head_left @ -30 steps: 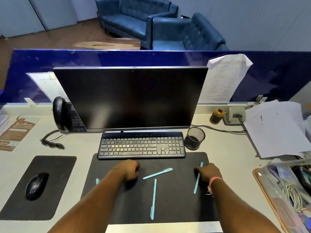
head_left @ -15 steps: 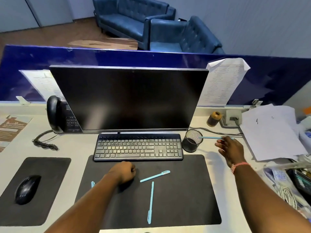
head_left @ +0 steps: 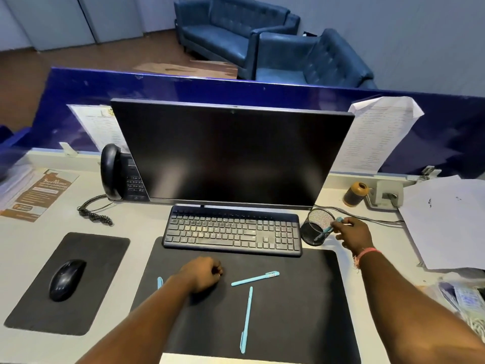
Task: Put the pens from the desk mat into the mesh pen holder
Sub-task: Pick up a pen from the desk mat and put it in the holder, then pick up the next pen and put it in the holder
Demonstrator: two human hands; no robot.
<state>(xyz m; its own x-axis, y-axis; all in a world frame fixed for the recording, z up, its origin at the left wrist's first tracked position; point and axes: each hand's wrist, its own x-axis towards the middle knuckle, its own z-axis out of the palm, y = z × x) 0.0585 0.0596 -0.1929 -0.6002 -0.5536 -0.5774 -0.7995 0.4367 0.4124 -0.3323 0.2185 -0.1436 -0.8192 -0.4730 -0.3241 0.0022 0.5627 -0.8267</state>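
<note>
A black mesh pen holder [head_left: 316, 227] stands right of the keyboard. A light blue pen [head_left: 326, 229] leans inside it, its top end at my right hand [head_left: 353, 232], whose fingers still pinch it at the rim. On the black desk mat [head_left: 288, 311] lie two light blue pens: one slanted [head_left: 255, 278], one nearly lengthwise [head_left: 246, 319]. A third pen [head_left: 159, 282] peeks out beside my left forearm. My left hand [head_left: 202, 273] rests as a fist on the mat, holding nothing I can see.
A keyboard [head_left: 232, 229] and monitor [head_left: 231, 153] stand behind the mat. A mouse [head_left: 67, 279] sits on its pad at left, a phone [head_left: 118, 174] behind it. Loose papers [head_left: 446, 219] and a thread spool [head_left: 355, 193] lie at right, cables near the holder.
My right hand picked a pen off the mat's right side, carried it up to the mesh holder and lowered its tip inside. My left fist stayed put.
</note>
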